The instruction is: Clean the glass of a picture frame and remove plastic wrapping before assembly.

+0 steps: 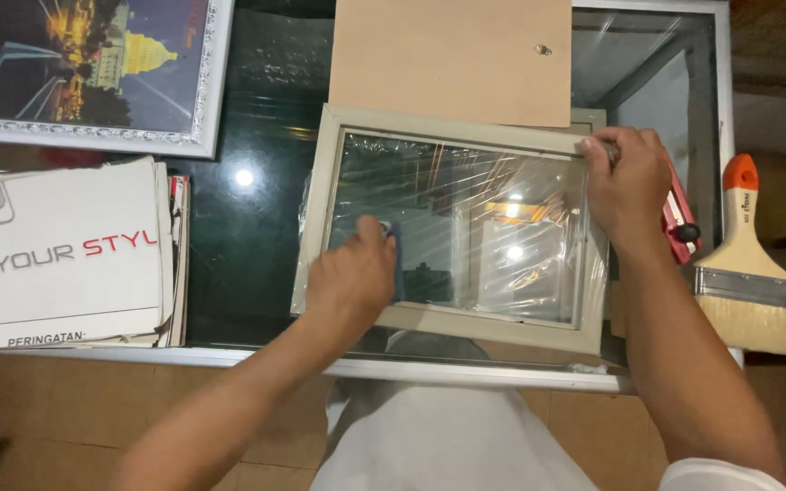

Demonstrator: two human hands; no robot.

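Person at a glass table [256, 236]. Left hand [352, 273] presses a blue cloth [394, 259] onto the pane of a pale picture frame [452, 227], fingers closed on it. Right hand [628, 186] pinches the frame's top-right corner. Backing board [452, 59] lies off, above; paintbrush [743, 264] at right. Assembly looks unfinished.

Matt beige wood frame [452, 320] w/ glossy glass pane [484, 227], matt brown backing board [448, 55], glossy glass table [247, 236]

A dark glass worktop [256, 227] with a pale metal rim mirrors ceiling lights; brown tiled floor [65, 409] lies below the hands.
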